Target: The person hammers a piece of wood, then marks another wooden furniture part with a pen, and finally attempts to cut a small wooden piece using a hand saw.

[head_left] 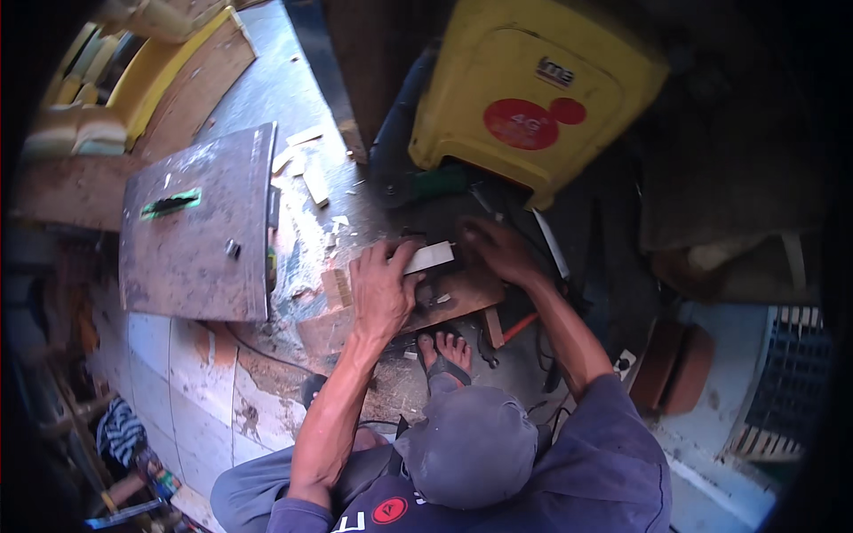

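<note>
A short pale wood block [431, 258] is pinched between the thumb and fingers of my left hand [382, 289], its far right end sticking out. Beneath that hand is a brown wooden board [458, 299] with a few chips on it. My right hand [502, 251] is just right of the block's end, apart from it. Its fingers lie in shadow, so their grip is hard to make out. My bare foot [447, 349] in a sandal is just below the board's near edge.
Left of my hands stands a worn box-like panel [200, 258] with a green-edged slot. Wood offcuts [314, 185] and sawdust lie beside it. A yellow plastic stool [533, 53] is ahead, with a green-bodied tool [438, 182] near it. An orange-red bar [520, 328] lies right of the board.
</note>
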A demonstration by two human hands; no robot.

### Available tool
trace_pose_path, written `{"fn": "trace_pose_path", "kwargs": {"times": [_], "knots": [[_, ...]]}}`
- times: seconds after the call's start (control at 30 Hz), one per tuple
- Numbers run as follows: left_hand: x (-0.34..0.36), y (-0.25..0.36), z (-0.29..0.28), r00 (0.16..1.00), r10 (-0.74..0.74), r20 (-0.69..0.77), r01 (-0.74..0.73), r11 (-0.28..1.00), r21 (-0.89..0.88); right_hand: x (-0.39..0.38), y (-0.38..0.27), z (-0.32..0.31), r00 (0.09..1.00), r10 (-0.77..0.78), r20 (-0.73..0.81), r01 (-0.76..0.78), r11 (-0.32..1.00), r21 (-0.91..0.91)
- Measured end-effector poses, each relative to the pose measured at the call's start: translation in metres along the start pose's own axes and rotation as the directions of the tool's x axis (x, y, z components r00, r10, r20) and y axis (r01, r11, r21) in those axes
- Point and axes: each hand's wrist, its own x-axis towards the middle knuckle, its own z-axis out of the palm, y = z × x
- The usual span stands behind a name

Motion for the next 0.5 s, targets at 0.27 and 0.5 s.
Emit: {"fn": "trace_pose_path", "kwargs": {"times": [0.27,0.5], "knots": [[0.003,0.001,0.017,0.997,0.047,-0.068,-0.051,0.996,-0.068,-0.328,0.189,-0.036,0.687,0.471,-0.553,-0.719,0.337,-0.608],[0.004,0.005,0.039,0.995,0.004,-0.098,-0.013,0.996,-0.087,-0.385,0.171,0.006,0.681,0.424,-0.597,-0.705,0.16,-0.691]]}}
